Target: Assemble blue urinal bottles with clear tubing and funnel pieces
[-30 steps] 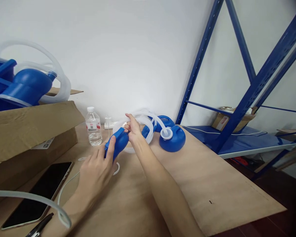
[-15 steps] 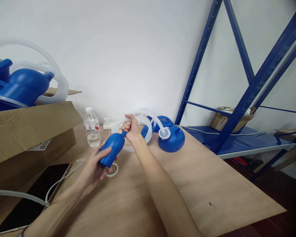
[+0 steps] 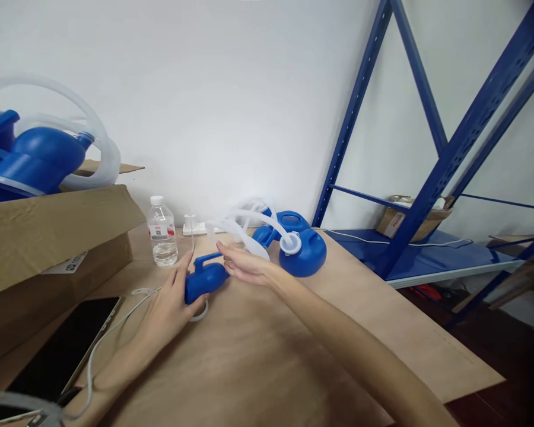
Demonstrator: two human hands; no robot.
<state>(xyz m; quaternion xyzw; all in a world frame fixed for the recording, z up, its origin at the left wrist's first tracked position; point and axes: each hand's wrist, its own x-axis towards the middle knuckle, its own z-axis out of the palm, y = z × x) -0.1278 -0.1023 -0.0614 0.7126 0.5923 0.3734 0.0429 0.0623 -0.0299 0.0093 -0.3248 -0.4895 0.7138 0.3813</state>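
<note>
Plainly, over the wooden table (image 3: pixel 231 356), between the cardboard box (image 3: pixel 62 237) and the round blue jug (image 3: pixel 307 258), the left hand (image 3: pixel 171 299) holds a handled blue bottle (image 3: pixel 207 280) round its base — the right hand (image 3: pixel 244 265) at its neck, fingers close together, grip impossible to tell — near a white ring (image 3: pixel 200 318)
</note>
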